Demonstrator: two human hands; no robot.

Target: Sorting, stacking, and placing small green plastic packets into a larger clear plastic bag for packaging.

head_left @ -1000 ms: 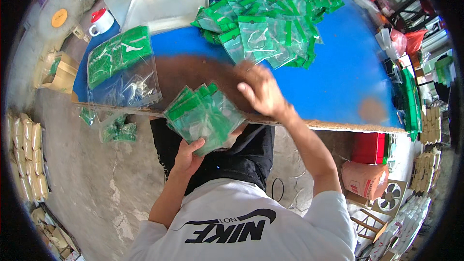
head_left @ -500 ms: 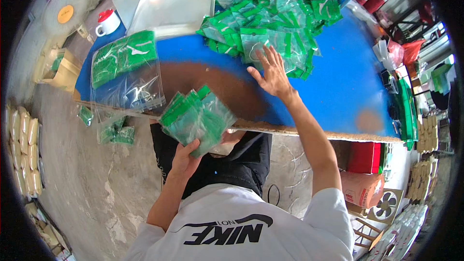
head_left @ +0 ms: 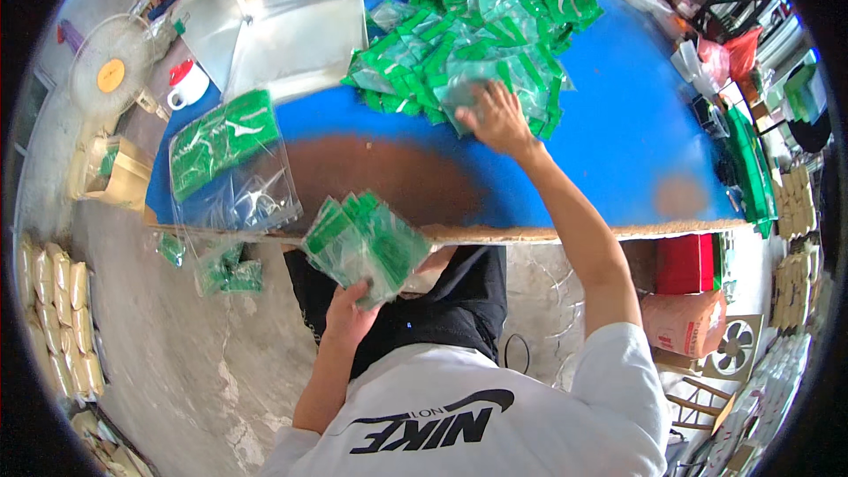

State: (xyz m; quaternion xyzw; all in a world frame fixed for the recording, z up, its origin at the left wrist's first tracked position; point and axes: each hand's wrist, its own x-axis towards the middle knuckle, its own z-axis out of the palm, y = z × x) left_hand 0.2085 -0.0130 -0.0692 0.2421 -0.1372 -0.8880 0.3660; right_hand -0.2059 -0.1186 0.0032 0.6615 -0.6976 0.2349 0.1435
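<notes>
My left hand [head_left: 350, 311] grips a fanned stack of small clear plastic packets with green tops [head_left: 367, 243], held just off the table's near edge. The thumb lies over the lower corner of the stack. On the far side of the blue table, my right hand [head_left: 502, 119] rests on the near edge of a large heap of similar packets [head_left: 477, 40]. Its fingers are stretched out over one packet, and their tips are smeared by motion. A bigger clear bag [head_left: 234, 159], partly filled with green packets, lies at the left and droops over the edge.
The blue tabletop [head_left: 618, 141] has a worn brown patch. A metal tray [head_left: 300, 26] and a red-lidded white mug [head_left: 187, 86] stand at the back left. A fan [head_left: 110, 75] is beyond them. Several green packets [head_left: 240, 276] lie below the table's left edge.
The stack in my left hand appears slightly lower and more fanned. My right hand has come down flatter over the packet at the heap's near edge. The whole view has shifted a little.
</notes>
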